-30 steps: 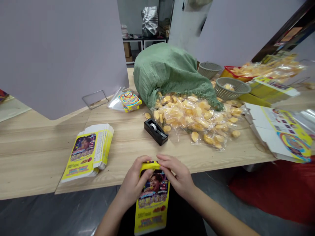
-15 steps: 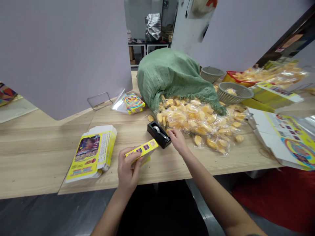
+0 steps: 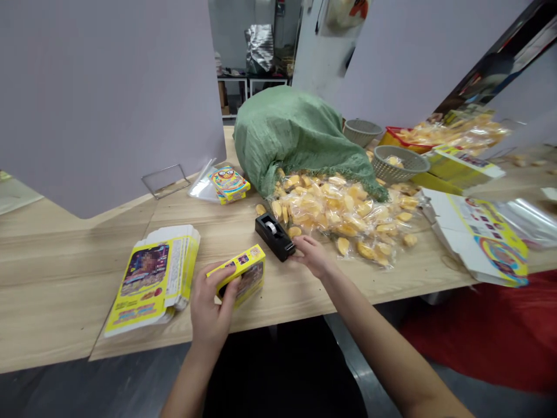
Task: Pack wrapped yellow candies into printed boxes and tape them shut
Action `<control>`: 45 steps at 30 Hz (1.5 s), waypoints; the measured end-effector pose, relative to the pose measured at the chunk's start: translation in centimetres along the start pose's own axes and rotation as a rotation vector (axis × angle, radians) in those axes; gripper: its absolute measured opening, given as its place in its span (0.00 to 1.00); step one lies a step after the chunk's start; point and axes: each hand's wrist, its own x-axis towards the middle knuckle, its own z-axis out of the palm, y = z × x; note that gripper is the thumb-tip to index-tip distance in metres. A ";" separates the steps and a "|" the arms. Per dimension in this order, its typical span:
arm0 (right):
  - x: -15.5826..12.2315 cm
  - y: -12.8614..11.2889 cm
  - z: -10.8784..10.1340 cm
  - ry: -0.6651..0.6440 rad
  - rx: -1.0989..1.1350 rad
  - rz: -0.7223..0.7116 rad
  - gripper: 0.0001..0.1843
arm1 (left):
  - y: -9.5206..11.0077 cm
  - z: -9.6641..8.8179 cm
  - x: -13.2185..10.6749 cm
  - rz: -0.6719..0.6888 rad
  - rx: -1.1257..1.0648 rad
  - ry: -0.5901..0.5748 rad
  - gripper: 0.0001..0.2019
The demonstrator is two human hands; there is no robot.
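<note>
My left hand grips a small yellow printed carton by its near end and rests it on the wooden table close to the front edge. My right hand reaches to the cutter end of a black tape dispenser; its fingers are pinched there on something too small to make out. Just beyond the dispenser lies a heap of wrapped yellow snacks, spilling from a green woven sack.
A stack of flat yellow cartons lies left of my left hand. A small colourful box sits on clear plastic further back. Two grey baskets, a red tray and large flat printed boxes fill the right side. Grey panels stand behind.
The carton went from both hands at my lap to my left hand alone on the table. My right hand left it and reached the tape dispenser.
</note>
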 end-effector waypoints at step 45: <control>-8.3 0.2 1.7 0.006 -0.474 -0.653 0.22 | -0.7 0.6 -2.7 -0.399 -0.524 0.183 0.08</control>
